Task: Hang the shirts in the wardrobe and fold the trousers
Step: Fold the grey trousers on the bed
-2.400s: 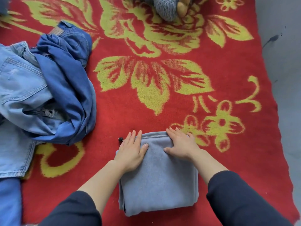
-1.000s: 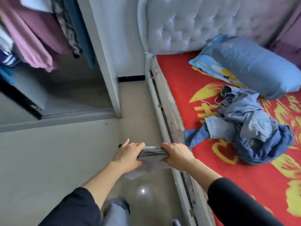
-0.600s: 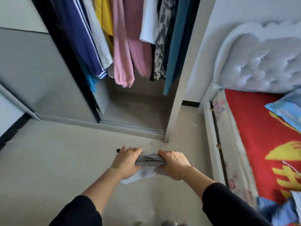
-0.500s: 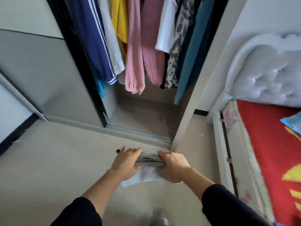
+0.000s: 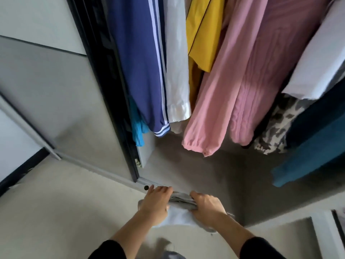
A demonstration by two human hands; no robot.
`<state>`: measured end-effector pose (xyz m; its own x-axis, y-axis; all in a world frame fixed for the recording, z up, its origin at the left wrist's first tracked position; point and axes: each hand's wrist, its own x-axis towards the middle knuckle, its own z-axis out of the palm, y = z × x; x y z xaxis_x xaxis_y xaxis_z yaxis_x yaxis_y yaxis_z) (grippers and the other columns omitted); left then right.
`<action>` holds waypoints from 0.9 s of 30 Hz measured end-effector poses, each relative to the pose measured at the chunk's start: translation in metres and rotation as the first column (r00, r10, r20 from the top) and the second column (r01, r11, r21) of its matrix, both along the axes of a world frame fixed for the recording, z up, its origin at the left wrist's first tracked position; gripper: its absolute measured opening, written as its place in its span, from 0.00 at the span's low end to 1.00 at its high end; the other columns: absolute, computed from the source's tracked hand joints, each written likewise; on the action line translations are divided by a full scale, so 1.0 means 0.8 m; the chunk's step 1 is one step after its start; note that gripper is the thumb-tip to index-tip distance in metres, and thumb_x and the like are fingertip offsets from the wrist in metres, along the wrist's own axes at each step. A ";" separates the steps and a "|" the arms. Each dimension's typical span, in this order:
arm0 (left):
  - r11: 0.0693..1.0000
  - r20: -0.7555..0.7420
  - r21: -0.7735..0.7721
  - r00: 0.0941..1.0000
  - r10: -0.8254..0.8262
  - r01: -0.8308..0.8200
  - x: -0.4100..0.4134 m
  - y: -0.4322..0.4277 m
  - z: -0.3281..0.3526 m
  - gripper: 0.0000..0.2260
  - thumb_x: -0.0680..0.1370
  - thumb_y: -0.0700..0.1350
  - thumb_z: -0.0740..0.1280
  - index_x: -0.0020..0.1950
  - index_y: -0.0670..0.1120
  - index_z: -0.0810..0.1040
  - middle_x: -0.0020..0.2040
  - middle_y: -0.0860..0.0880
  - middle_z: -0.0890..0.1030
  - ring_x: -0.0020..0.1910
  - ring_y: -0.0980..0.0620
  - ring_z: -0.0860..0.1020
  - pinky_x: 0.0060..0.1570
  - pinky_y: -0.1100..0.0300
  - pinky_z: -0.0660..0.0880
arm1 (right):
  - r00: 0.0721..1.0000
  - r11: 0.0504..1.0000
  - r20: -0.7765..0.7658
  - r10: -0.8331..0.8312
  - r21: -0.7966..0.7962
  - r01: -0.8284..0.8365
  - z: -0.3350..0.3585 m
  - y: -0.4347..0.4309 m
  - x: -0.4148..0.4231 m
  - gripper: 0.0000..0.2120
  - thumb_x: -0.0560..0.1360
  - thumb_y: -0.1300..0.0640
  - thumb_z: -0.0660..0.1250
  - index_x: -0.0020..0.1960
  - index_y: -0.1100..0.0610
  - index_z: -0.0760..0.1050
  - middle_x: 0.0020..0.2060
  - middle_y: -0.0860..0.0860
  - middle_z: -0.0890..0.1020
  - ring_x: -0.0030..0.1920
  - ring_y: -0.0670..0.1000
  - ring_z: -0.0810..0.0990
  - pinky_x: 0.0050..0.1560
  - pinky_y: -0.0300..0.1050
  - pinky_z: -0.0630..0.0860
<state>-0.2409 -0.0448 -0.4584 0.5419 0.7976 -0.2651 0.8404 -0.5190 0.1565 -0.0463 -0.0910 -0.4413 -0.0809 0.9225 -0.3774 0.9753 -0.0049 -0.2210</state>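
I hold the folded grey trousers (image 5: 182, 201) level between both hands, just in front of the open wardrobe's bottom track. My left hand (image 5: 156, 200) grips the left end, my right hand (image 5: 206, 205) grips the right end. A paler layer of the fabric hangs below the bundle. Inside the wardrobe hang several garments: a navy jacket with white stripes (image 5: 141, 62), a white shirt (image 5: 176, 58), a yellow top (image 5: 203, 32), pink garments (image 5: 242, 77), a leopard-print piece (image 5: 276, 128) and a teal garment (image 5: 308, 161).
The wardrobe's grey floor (image 5: 186, 165) lies bare beneath the hanging clothes. A grey sliding door (image 5: 56, 101) with a black edge stands at the left. The beige room floor (image 5: 56, 212) spreads below. A white bed frame corner (image 5: 324, 232) shows at the lower right.
I lifted the folded trousers off the red bed cover, turned left and carried them up to the wardrobe. The hanging clothes now fill the upper view and the bed has almost left it.
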 end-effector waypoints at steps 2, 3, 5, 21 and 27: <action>1.000 -0.004 -0.005 1.000 0.001 -0.001 -0.006 0.058 -0.044 0.16 0.77 0.43 0.63 0.64 0.49 0.65 0.64 0.50 0.72 0.67 0.48 0.67 0.73 0.49 0.54 | 1.000 1.000 0.017 -0.012 -0.007 0.012 -0.041 0.057 -0.008 0.14 0.70 0.52 0.59 0.56 0.48 0.66 0.52 0.51 0.81 0.52 0.59 0.79 0.44 0.45 0.69; 1.000 0.001 -0.009 1.000 -0.002 0.002 -0.009 0.087 -0.069 0.17 0.77 0.43 0.63 0.64 0.49 0.65 0.64 0.50 0.72 0.67 0.48 0.67 0.73 0.49 0.54 | 1.000 1.000 0.021 -0.020 -0.010 0.021 -0.064 0.084 -0.011 0.14 0.71 0.52 0.60 0.57 0.47 0.67 0.53 0.51 0.81 0.53 0.59 0.79 0.45 0.45 0.70; 1.000 0.012 0.013 1.000 -0.012 0.012 -0.011 0.146 -0.121 0.17 0.77 0.42 0.64 0.64 0.49 0.65 0.64 0.50 0.72 0.67 0.48 0.68 0.74 0.49 0.54 | 0.998 0.999 0.060 -0.034 0.005 0.034 -0.116 0.139 -0.017 0.16 0.73 0.52 0.60 0.60 0.47 0.67 0.55 0.52 0.80 0.55 0.59 0.79 0.51 0.47 0.73; 0.860 0.161 0.508 0.978 -0.133 0.033 0.015 0.435 -0.481 0.22 0.73 0.41 0.65 0.66 0.51 0.67 0.67 0.49 0.67 0.66 0.45 0.65 0.66 0.52 0.62 | 0.903 0.856 0.378 -0.206 0.516 -0.021 -0.486 0.409 -0.016 0.20 0.74 0.55 0.63 0.65 0.51 0.71 0.66 0.55 0.70 0.64 0.59 0.68 0.60 0.54 0.66; 0.969 -0.053 0.219 0.993 -0.104 0.113 -0.001 0.407 -0.613 0.21 0.80 0.41 0.54 0.72 0.55 0.63 0.67 0.46 0.70 0.65 0.43 0.71 0.59 0.49 0.69 | 0.947 0.962 0.245 -0.208 0.228 0.152 -0.637 0.380 -0.042 0.18 0.79 0.60 0.55 0.67 0.51 0.68 0.58 0.54 0.80 0.57 0.59 0.79 0.54 0.49 0.74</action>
<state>-0.2416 0.2804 -0.9490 0.6208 0.7759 -0.1124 0.7804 -0.6252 -0.0056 -0.0798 0.2134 -0.9511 0.1701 0.9716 -0.1648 0.9854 -0.1675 0.0294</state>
